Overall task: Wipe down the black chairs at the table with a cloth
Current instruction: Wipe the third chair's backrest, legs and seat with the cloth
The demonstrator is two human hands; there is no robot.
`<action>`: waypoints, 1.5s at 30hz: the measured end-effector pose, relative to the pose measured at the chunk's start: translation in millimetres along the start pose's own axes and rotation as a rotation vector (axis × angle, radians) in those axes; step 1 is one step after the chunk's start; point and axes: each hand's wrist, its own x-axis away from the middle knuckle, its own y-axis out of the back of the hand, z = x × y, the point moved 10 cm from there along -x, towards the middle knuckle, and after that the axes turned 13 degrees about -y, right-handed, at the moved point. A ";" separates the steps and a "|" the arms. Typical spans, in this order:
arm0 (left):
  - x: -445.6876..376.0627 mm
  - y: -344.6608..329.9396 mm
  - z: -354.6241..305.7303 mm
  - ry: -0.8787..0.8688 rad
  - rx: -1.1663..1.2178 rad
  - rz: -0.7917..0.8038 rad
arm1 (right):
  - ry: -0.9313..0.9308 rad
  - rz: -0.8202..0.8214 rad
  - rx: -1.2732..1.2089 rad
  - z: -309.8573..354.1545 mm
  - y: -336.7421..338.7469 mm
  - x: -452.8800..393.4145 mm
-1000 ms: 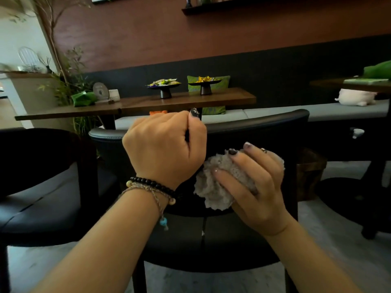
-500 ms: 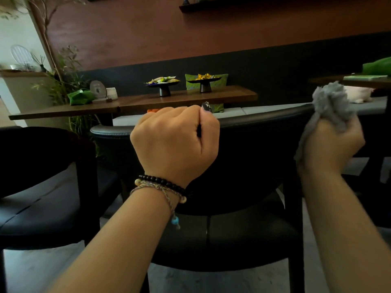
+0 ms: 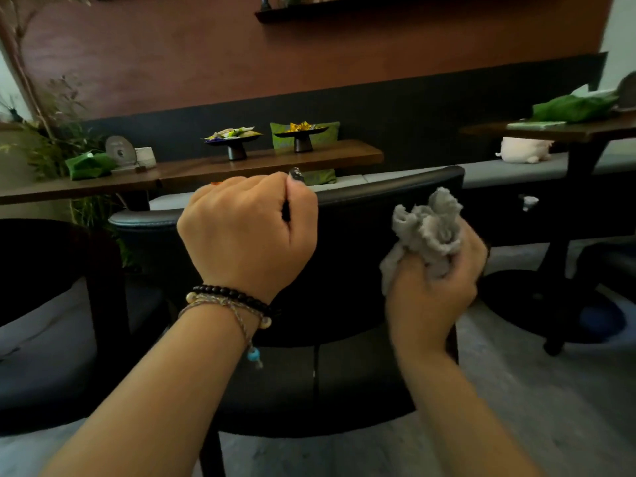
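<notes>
A black chair (image 3: 371, 194) with a curved padded backrest stands right in front of me, back toward me. My left hand (image 3: 247, 232) grips the top rail of that backrest, fingers curled over it. My right hand (image 3: 437, 287) holds a bunched grey cloth (image 3: 426, 228) against the right part of the backrest, just below the top rail. A second black chair (image 3: 44, 270) stands at the left with its seat partly in view.
A long wooden table (image 3: 261, 163) beyond the chair carries two black pedestal dishes, a green packet and a small round stand. A grey bench runs along the dark wall. At the right stands another table (image 3: 568, 132) on a black pedestal base. Plants fill the left corner.
My right hand swept the cloth from the middle of the backrest up to its right top corner, then came down and inward to the right part. My left hand kept its grip.
</notes>
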 end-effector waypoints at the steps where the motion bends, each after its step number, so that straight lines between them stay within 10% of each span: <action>1: 0.4 -0.4 -0.3 -0.001 0.000 0.002 | -0.053 -0.039 -0.015 -3.1 6.8 -21.8; 12: 0.4 -4.0 -0.7 0.044 -0.015 0.023 | -0.807 -0.160 -0.132 -129.0 25.4 -95.9; 24: 1.0 -2.6 -0.5 0.036 -0.021 0.015 | -0.966 -0.033 -0.238 -136.3 4.1 62.2; 31: 2.2 -3.9 2.6 0.049 -0.011 -0.004 | -0.159 -0.098 -0.173 10.9 0.7 -20.0; 45: 56.5 0.5 -3.5 0.092 0.030 0.134 | 0.601 0.307 0.231 3.4 16.9 70.3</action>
